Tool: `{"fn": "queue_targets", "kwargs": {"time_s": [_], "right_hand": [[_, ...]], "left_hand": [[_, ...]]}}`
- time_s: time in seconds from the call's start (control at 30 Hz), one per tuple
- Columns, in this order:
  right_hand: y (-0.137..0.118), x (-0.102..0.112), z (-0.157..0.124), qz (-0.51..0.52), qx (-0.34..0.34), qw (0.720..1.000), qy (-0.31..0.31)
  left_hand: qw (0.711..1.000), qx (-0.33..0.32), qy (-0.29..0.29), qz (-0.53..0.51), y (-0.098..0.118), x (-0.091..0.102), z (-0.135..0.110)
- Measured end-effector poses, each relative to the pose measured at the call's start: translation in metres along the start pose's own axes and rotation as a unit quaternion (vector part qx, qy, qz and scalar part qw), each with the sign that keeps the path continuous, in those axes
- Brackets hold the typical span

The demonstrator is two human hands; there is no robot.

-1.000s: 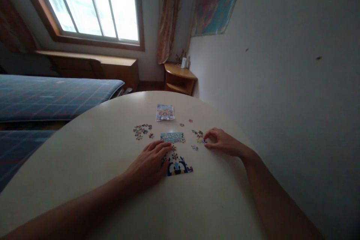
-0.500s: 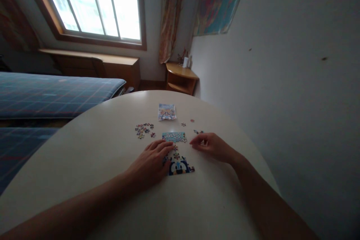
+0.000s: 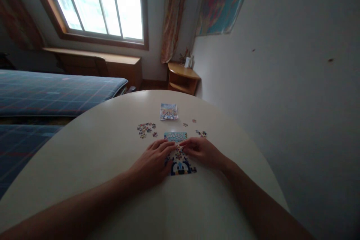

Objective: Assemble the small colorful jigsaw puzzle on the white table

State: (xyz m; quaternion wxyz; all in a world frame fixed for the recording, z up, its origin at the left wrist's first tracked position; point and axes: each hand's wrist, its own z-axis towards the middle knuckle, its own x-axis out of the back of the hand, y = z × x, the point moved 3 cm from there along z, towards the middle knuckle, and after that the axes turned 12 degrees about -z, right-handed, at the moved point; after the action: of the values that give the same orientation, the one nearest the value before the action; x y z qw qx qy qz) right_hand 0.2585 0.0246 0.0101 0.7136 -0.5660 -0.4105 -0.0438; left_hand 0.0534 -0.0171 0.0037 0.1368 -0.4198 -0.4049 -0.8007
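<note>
A partly joined jigsaw puzzle (image 3: 181, 168) lies on the table, with a blue dog's face along its near edge. Its far strip (image 3: 176, 136) is light blue with lettering. My left hand (image 3: 157, 157) rests palm down over the puzzle's left side, fingers stretched out. My right hand (image 3: 201, 152) is at the puzzle's right side, thumb and forefinger pinched over the gap below the lettered strip. Whatever is between those fingertips is too small to make out. Joined pieces (image 3: 179, 153) show between the two hands.
Loose jigsaw pieces lie in a pile (image 3: 144, 129) at the left and a smaller group (image 3: 201, 133) at the right. A picture packet (image 3: 168, 111) lies farther back on the round white table (image 3: 112, 138). A wall (image 3: 281, 101) runs along the right; a bed (image 3: 62, 93) stands left.
My right hand has moved left, from beside the puzzle to over its middle, still pinched. My left hand stays on the puzzle. The camera view has shifted slightly.
</note>
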Motion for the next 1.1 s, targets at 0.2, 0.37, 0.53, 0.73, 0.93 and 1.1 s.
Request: {"fn": "queue_targets", "kwargs": {"time_s": [0.2,0.37,0.53,0.73,0.93,1.1], "right_hand": [[-0.005,0.003,0.0,-0.058,-0.009,0.998,0.021],[-0.014,0.003,-0.002,-0.112,0.02,0.993,0.019],[-0.018,-0.002,-0.003,-0.122,0.05,0.991,0.013],[-0.019,-0.003,-0.003,-0.132,0.067,0.989,0.015],[-0.022,-0.003,-0.004,-0.131,0.073,0.989,0.013],[-0.023,-0.004,-0.005,-0.138,0.083,0.987,0.018]], "left_hand": [[1.0,-0.021,-0.003,0.008,0.0,-0.001,-0.001],[1.0,-0.023,-0.004,0.015,-0.001,-0.002,-0.001],[0.999,-0.026,-0.007,0.025,-0.001,-0.002,-0.001],[0.999,-0.025,-0.013,0.031,0.0,-0.002,-0.001],[0.999,-0.029,-0.012,0.03,-0.001,-0.003,-0.001],[0.999,-0.022,-0.015,0.024,0.0,-0.002,-0.001]]}}
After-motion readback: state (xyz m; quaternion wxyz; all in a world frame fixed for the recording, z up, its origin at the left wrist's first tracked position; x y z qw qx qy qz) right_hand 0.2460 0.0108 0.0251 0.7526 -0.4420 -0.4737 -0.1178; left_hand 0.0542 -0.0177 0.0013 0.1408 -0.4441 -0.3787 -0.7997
